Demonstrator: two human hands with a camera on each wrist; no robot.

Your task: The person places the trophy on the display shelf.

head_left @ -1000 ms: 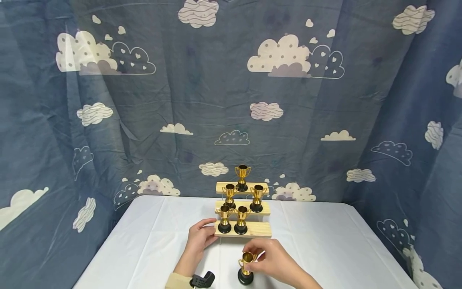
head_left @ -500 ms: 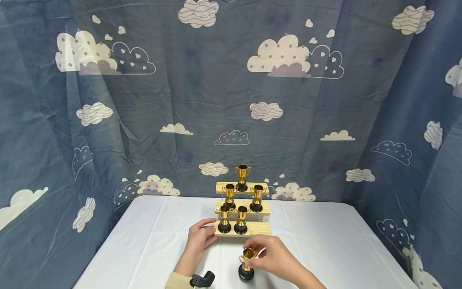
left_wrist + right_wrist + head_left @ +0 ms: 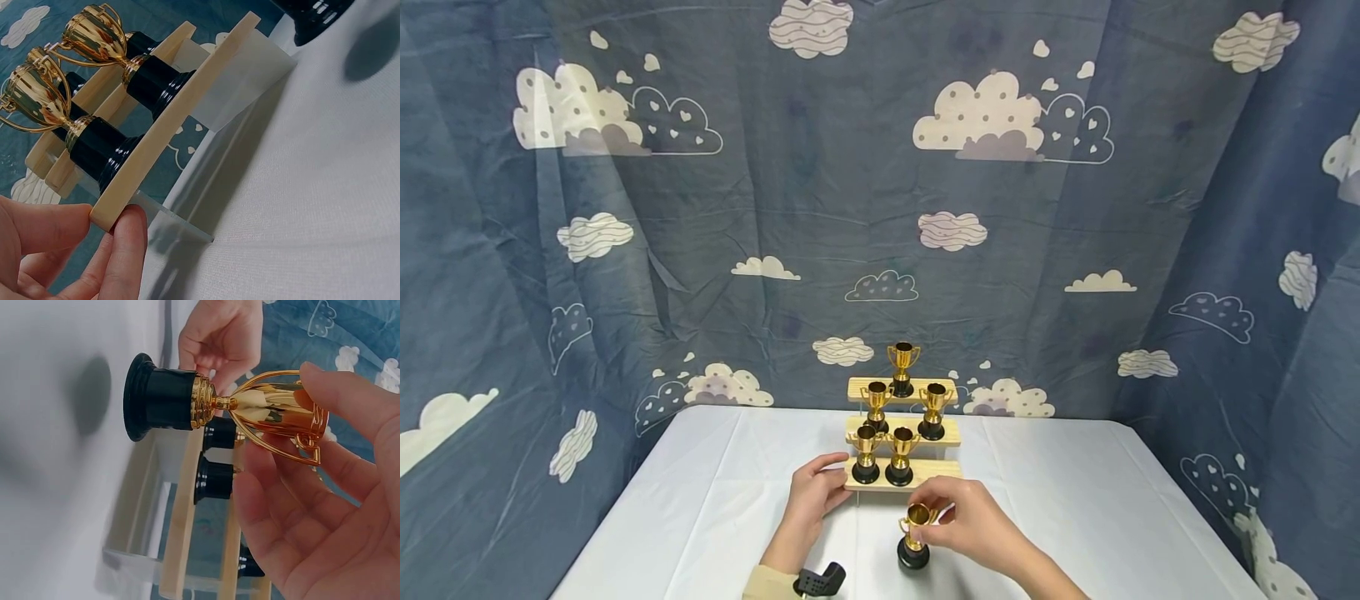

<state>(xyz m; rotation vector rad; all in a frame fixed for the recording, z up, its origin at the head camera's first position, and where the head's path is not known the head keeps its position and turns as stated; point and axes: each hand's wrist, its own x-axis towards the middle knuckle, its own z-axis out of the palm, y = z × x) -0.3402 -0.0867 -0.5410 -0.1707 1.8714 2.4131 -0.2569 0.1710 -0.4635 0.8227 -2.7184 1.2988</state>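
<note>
My right hand point(image 3: 972, 518) holds a small gold trophy cup point(image 3: 913, 552) with a black base, in front of the stepped wooden display stand point(image 3: 936, 472). In the right wrist view this trophy point(image 3: 170, 399) is gripped by its cup, thumb on one side and fingers on the other; its base hangs apart from the tablecloth, above its shadow. My left hand point(image 3: 814, 498) pinches the left end of the lowest board point(image 3: 156, 144). Two trophies point(image 3: 866, 467) stand on the left part of that board, two on the middle board point(image 3: 951, 431) and one on the top board point(image 3: 861, 388).
A white cloth covers the table point(image 3: 1067, 508). Behind and at both sides hangs a dark blue curtain point(image 3: 820, 183) with cloud prints. Clear supports point(image 3: 237, 81) carry the boards. A black strap point(image 3: 820, 581) is around the left wrist.
My right hand has carried the trophy slightly up in the head view, nearer the lowest board. The left hand has kept its place on the board's end.
</note>
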